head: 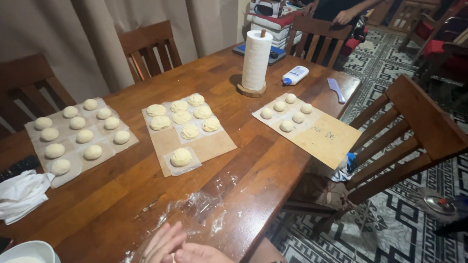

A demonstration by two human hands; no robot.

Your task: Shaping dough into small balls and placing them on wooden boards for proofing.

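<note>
Pressing together at the near worktop (273,160) edge, the left hand (163,242) and right hand (202,253) cup a small dough piece (172,255), barely visible between them. It looks soft, light and sticky, best cradled in curved palms; the clear plastic sheet (197,209) lies just beyond the hands.

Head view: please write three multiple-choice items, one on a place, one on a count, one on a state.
1. The white paper towel roll stands: A on the brown wooden table; B on a chair; C on the floor.
2. Pale round dough balls on the right brown sheet: A four; B six; C nine.
3. The left hand and right hand are: A far apart; B pressed together; C on the roll.
Answers: 1 A, its base rests on the tabletop; 2 B, two rows of three; 3 B, they meet at the near edge.
</note>
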